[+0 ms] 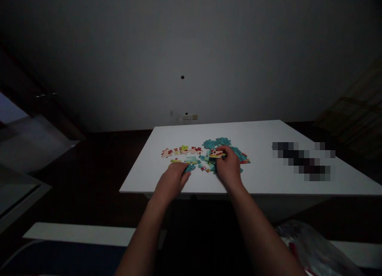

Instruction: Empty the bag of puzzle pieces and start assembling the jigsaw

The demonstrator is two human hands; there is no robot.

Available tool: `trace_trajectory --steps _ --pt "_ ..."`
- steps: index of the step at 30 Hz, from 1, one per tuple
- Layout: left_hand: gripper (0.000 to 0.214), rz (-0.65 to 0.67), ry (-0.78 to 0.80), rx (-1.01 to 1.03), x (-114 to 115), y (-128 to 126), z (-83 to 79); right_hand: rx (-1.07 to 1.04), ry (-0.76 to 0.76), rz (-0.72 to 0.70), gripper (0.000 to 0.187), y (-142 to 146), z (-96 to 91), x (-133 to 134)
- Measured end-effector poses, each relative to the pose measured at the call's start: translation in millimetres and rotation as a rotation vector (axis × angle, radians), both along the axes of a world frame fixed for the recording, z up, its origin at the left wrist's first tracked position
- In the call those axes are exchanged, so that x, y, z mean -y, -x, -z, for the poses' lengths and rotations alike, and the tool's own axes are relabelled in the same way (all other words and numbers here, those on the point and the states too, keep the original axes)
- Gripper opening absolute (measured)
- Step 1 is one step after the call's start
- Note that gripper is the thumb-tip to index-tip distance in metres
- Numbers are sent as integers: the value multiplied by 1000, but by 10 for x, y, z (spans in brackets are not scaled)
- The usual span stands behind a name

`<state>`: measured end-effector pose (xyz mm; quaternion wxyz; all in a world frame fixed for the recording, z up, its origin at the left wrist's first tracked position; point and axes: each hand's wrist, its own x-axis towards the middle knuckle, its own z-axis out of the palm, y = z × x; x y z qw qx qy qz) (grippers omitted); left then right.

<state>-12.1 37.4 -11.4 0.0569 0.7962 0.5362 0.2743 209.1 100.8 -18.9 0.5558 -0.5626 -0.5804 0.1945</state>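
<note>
Left hand (pixel 172 181): palm down near the table's front edge, knuckles raised, fingers curving forward and down; the fingertips are on a teal jigsaw piece (pixel 189 168), but I cannot tell whether they grip it or only press on it
Right hand (pixel 228 167): palm down and arched over the middle of the pile, clearly grasping a cream-and-yellow jigsaw piece (pixel 216 153) between thumb and fingers, with the piece raised at the pile's far side
Arms: both forearms (pixel 262 236) come up from the bottom of the view and angle inward, with the wrists slightly bent and the hands close together
Pieces: a loose jigsaw pile (pixel 216 158) lies on the white table (pixel 262 134), directly beneath and between the hands
Cream pieces: a row of cream-and-red jigsaw pieces (pixel 180 151) lies left of the pile, just beyond the left hand
Teal pieces: a teal cluster (pixel 216 142) lies at the pile's far side, just beyond the right hand
Table right side: a pixelated patch (pixel 301 161) hides whatever is there, well apart from the hands
Below the table: a clear plastic bag (pixel 313 248) lies at lower right
</note>
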Motion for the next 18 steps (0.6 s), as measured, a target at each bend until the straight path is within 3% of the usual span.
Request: trace_trajectory --steps 4,9,13,18 --pt "31 -14 28 43 27 -26 -15 6 -17 -26 27 -18 5 1" --pt "36 -244 19 181 4 -8 -49 18 5 -25 29 -29 39 -16" --pt "40 -445 -5 204 -93 174 -117 2 10 -32 31 -32 56 -29" --pt "41 -592 38 81 -189 504 -106 -17 -1 -50 39 -34 70 -42"
